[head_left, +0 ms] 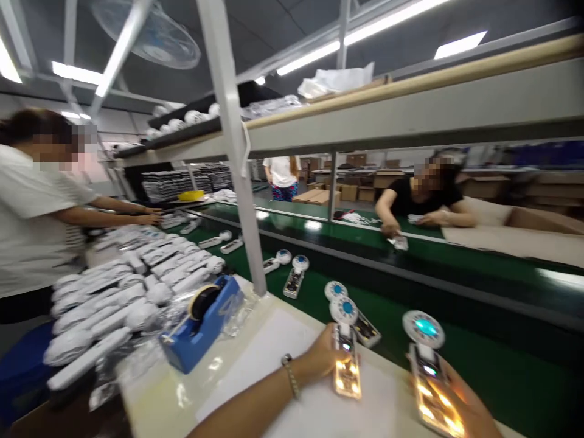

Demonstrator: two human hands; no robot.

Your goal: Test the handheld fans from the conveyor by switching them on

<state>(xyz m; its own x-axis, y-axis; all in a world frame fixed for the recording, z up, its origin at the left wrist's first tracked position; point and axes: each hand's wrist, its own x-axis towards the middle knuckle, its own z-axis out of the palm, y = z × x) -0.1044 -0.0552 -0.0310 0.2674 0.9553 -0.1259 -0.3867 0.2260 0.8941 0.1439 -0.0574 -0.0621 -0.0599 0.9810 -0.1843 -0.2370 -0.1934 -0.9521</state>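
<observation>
In the frame's lower right, the left hand [323, 354] grasped a lit, white, round-headed device [347, 372]; the right hand [466, 392] grasped a similar device [427, 374].

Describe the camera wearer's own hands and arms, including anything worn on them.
The ungloved left hand has a thin, pale, beaded bracelet with a darker round piece at its wrist. The ungloved right hand is blurred. No sleeves show.

White worktop [146, 401]: a white sheet [260, 365] is spread under the left hand [322, 353]; a blue tape dispenser [185, 347] is set leftward.
Green belt [515, 365]: opened fans [294, 281] are laid beyond that hand.
Shelf [410, 115]: plastic [274, 107] is piled, above hand height.
</observation>
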